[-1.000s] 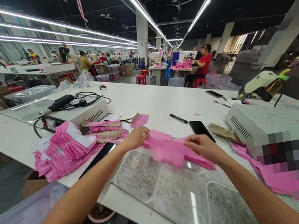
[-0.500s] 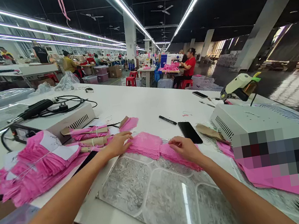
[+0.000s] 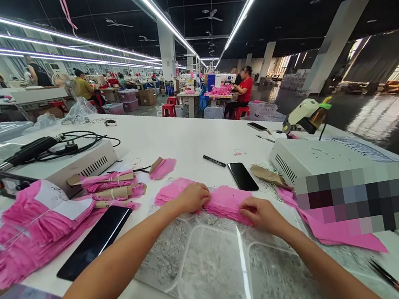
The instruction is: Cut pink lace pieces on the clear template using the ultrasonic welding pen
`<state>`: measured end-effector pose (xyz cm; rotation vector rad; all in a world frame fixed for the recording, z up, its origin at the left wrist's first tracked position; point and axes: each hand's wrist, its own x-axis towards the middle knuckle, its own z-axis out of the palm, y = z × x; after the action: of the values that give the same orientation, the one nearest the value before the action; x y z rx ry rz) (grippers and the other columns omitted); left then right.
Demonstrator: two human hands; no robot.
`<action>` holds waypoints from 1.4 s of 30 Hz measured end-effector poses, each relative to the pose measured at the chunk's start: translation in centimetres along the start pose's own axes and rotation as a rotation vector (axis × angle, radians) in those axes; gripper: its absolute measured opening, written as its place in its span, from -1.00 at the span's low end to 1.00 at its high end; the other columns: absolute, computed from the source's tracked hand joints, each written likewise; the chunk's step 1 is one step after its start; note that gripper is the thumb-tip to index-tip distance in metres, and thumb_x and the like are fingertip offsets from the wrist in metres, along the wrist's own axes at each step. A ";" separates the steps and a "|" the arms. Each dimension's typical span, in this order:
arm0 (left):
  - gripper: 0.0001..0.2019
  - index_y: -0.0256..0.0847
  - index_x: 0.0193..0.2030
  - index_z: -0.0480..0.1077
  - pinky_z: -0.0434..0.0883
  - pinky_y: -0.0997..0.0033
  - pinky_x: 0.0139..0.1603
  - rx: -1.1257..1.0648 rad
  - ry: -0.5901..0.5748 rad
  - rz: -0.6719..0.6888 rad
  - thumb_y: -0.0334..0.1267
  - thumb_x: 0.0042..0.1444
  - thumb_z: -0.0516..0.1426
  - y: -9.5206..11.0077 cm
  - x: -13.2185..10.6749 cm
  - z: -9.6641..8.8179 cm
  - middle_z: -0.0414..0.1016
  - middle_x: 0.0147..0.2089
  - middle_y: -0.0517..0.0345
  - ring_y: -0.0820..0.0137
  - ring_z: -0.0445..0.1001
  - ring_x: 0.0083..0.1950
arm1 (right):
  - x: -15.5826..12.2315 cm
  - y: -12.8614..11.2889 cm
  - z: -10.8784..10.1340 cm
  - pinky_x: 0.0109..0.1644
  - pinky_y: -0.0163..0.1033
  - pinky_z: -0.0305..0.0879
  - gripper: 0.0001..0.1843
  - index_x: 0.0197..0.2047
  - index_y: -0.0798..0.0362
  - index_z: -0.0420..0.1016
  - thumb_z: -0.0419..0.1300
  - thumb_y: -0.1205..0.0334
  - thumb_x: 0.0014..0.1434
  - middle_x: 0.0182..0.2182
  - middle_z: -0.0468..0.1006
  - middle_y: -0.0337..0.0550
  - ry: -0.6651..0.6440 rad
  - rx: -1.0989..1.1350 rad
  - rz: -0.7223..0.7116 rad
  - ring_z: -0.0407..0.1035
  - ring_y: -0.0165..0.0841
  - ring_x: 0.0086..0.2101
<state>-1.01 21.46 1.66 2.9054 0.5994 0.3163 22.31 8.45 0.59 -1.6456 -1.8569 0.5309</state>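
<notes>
Two low stacks of pink fabric pieces with layered, wavy edges lie at the back of a scuffed clear plastic sheet. My left hand (image 3: 195,197) is at the inner end of the right pink stack (image 3: 227,204), its fingers bent together on the edge. At that stack's other end, my right hand (image 3: 262,213) pinches the corner between thumb and fingers. The left pink stack (image 3: 171,191) lies flat behind my left wrist, partly hidden by it. Under my forearms spreads the plastic sheet (image 3: 207,259).
Tied pink bundles (image 3: 44,219) and a dark phone (image 3: 96,239) lie left, beside a grey box (image 3: 84,162) with a corded black hot-air tool (image 3: 29,152). A phone (image 3: 242,176), marker (image 3: 214,161), another grey box (image 3: 321,150) and tweezers (image 3: 390,278) lie right. People sew beyond.
My left hand has moved right, from the left stack to the right stack's inner end. My right hand has gone to its outer end. The view has shifted right.
</notes>
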 end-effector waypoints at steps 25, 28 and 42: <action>-0.69 -0.24 0.12 0.36 0.49 0.13 0.01 0.011 0.022 -0.383 -0.16 0.31 0.13 3.6 9.6 -4.0 0.41 0.11 -0.02 0.26 0.47 0.02 | 4.9 0.7 -7.5 -0.28 -0.20 0.25 -0.82 -0.37 0.00 0.48 0.09 0.14 0.03 -0.48 0.56 -0.17 0.402 -0.012 0.051 0.39 -0.33 -0.45; -0.69 -0.25 0.12 0.36 0.50 0.14 -0.01 -0.040 0.031 -0.379 -0.15 0.31 0.14 3.6 8.9 -4.0 0.42 0.09 -0.02 0.27 0.48 0.01 | 4.5 0.4 -8.0 -0.31 -0.23 0.24 -0.84 -0.41 0.00 0.46 0.10 0.14 0.01 -0.52 0.53 -0.21 0.376 0.019 0.043 0.37 -0.35 -0.48; -0.74 -0.27 0.04 0.40 0.50 0.15 -0.01 -0.082 0.205 -0.290 -0.17 0.32 0.13 3.0 4.2 -3.3 0.46 0.03 0.01 0.30 0.49 -0.02 | 1.7 -0.9 -6.6 -0.34 -0.24 0.27 -0.79 -0.36 0.02 0.40 0.04 0.09 0.09 -0.49 0.47 -0.19 0.211 0.134 0.011 0.33 -0.37 -0.46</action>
<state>3.11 20.75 6.12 2.6760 1.0003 0.5858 25.98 9.41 6.36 -1.5603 -1.6249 0.4573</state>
